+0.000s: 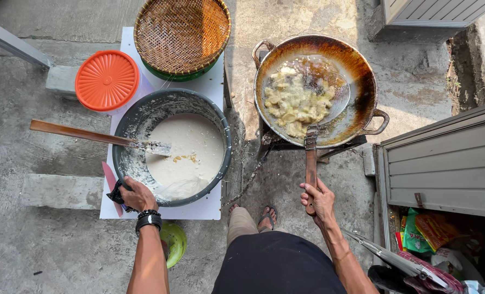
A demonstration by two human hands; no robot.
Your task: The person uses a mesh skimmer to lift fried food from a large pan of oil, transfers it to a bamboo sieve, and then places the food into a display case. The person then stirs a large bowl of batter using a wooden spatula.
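Observation:
My right hand (320, 199) grips the brown wooden handle of a wire skimmer (329, 98). The skimmer's mesh rests in a blackened wok (357, 65) of oil. Pale battered pieces (296, 102) fry in that oil. My left hand (136, 194) holds the near rim of a large grey bowl (131, 122), with a dark cloth under the fingers. White batter (191, 149) fills the bowl. A spatula with a wooden handle (74, 132) lies across the bowl's left rim, its blade in the batter.
The bowl stands on a white board (210, 87) with a woven basket (181, 34) and an orange-lidded tub (107, 80). The wok sits on a low stove (286, 142). A green bowl (174, 242) lies by my knee. A grey cabinet (444, 163) holding packets stands at the right.

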